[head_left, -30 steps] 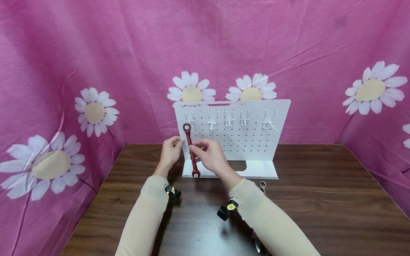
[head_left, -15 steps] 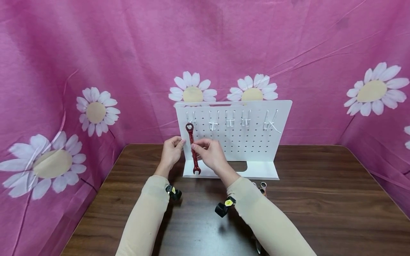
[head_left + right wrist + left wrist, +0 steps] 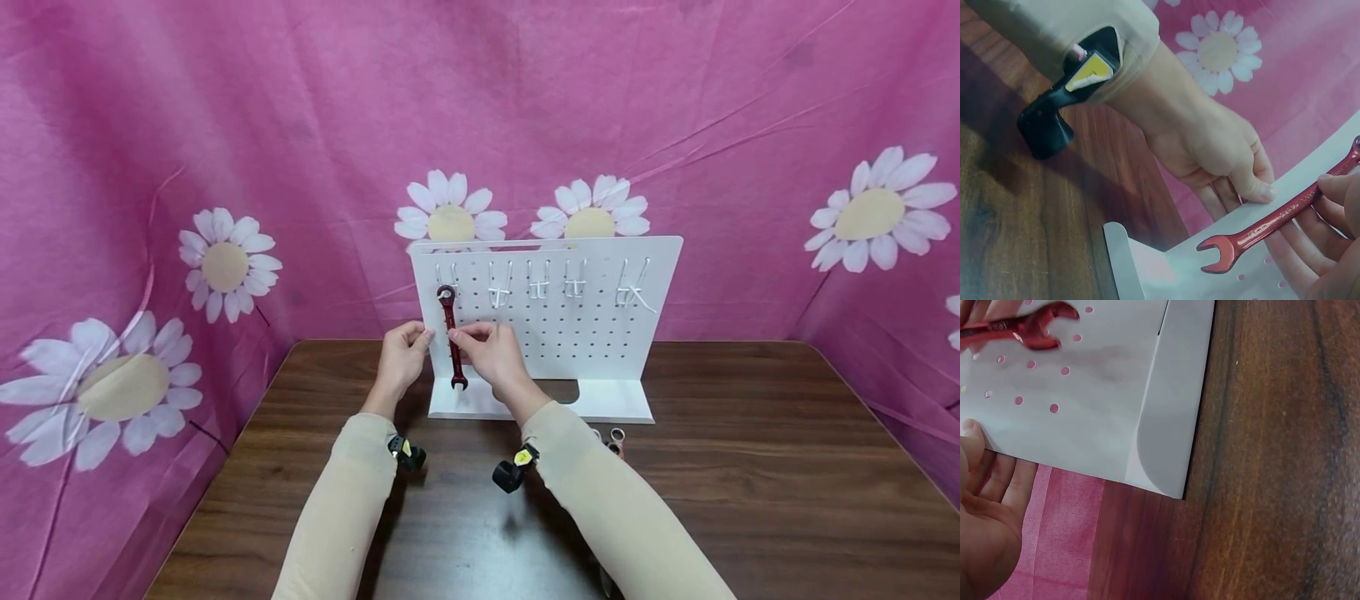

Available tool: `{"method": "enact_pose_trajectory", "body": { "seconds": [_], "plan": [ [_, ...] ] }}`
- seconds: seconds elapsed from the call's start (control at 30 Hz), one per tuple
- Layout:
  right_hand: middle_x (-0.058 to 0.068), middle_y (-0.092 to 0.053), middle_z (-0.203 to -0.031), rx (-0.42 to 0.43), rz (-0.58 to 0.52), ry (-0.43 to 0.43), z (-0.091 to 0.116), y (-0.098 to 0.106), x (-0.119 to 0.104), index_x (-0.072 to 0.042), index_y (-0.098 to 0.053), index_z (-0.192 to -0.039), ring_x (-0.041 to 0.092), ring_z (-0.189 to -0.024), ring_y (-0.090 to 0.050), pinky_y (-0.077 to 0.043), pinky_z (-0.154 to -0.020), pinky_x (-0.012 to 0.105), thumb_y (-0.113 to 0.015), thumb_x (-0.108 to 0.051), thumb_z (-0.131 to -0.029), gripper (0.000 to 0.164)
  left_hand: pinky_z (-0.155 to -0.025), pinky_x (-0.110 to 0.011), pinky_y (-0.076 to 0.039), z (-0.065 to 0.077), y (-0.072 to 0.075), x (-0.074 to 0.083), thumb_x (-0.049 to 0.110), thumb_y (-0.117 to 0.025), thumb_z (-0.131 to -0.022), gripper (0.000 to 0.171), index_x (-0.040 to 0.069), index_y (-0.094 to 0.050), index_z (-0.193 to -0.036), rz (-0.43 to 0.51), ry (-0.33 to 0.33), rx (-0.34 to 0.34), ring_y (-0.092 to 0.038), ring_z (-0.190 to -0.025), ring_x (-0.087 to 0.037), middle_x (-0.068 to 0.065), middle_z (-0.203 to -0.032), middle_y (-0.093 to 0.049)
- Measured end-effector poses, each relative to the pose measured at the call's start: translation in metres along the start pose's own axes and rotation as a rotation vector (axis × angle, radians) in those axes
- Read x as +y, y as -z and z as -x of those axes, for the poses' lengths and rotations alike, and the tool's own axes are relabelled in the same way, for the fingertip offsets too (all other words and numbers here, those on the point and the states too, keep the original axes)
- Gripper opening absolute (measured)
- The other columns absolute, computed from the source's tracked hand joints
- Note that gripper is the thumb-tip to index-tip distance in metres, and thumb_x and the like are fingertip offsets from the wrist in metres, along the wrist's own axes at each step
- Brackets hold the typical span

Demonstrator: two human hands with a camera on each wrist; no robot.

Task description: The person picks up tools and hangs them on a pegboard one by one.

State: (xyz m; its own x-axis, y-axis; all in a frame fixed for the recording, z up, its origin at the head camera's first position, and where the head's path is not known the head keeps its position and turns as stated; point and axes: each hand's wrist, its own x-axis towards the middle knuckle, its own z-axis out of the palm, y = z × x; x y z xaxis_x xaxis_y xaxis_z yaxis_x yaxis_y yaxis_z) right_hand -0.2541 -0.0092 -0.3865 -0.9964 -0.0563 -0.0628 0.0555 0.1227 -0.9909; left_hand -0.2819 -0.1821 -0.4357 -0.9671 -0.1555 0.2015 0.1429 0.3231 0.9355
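Note:
My right hand (image 3: 495,354) holds a red combination wrench (image 3: 457,362) by its shank, between thumb and fingers. The wrench stands nearly upright before the left side of a white pegboard (image 3: 663,260), ring end up and open end down. That ring overlaps the leftmost white hook (image 3: 453,271) in the head view; whether they touch I cannot tell. At the board's left edge my left hand (image 3: 401,358) pinches the panel, thumb on the front and fingers behind, as the left wrist view shows. In the right wrist view the wrench's open jaw points toward the board's base.
Several more white hooks (image 3: 537,287) line the upper part of the board. Near my right forearm lie other metal tools, one with a ring end (image 3: 617,435), mostly hidden by the sleeve. Pink flowered cloth (image 3: 337,167) surrounds the wooden table (image 3: 750,467).
The wrench has shifted slightly up, right and closer to the board, near the leftmost hook, with my right hand following. My left hand keeps its place on the board's edge.

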Motion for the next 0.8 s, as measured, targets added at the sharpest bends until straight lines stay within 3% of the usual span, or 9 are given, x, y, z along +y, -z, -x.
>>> {"method": "enact_pose_trajectory", "body": {
  "seconds": [0.23, 0.53, 0.8],
  "plan": [
    [0.013, -0.082, -0.112, 0.046, 0.036, 0.018, -0.01, -0.002, 0.005, -0.004, -0.084, -0.11, 0.021, -0.09, -0.077, -0.066, -0.083, 0.03, -0.08, -0.028, -0.101, 0.026, -0.063, -0.019, -0.044, 0.001, 0.0, 0.0, 0.008, -0.068, -0.107, 0.017, -0.008, -0.075, -0.106, 0.005, 0.005, -0.009, -0.053, -0.069, -0.006, -0.015, -0.079, -0.072],
    [0.014, -0.083, -0.109, 0.069, 0.169, 0.078, -0.019, -0.003, 0.005, -0.004, -0.084, -0.111, 0.025, -0.095, -0.081, -0.065, -0.086, 0.033, -0.077, -0.033, -0.102, 0.031, -0.062, -0.019, -0.044, -0.001, 0.001, -0.001, 0.009, -0.068, -0.107, 0.018, -0.007, -0.076, -0.106, 0.001, -0.001, -0.008, -0.053, -0.069, -0.005, -0.021, -0.083, -0.071],
    [0.012, -0.083, -0.107, 0.063, 0.198, 0.026, -0.013, 0.005, 0.008, -0.004, -0.084, -0.111, 0.024, -0.097, -0.077, -0.06, -0.086, 0.033, -0.074, -0.033, -0.103, 0.031, -0.062, -0.019, -0.044, -0.001, 0.001, -0.002, 0.009, -0.068, -0.107, 0.018, -0.007, -0.076, -0.107, -0.009, 0.003, -0.01, -0.053, -0.07, -0.006, -0.022, -0.084, -0.072]
  ]
}}
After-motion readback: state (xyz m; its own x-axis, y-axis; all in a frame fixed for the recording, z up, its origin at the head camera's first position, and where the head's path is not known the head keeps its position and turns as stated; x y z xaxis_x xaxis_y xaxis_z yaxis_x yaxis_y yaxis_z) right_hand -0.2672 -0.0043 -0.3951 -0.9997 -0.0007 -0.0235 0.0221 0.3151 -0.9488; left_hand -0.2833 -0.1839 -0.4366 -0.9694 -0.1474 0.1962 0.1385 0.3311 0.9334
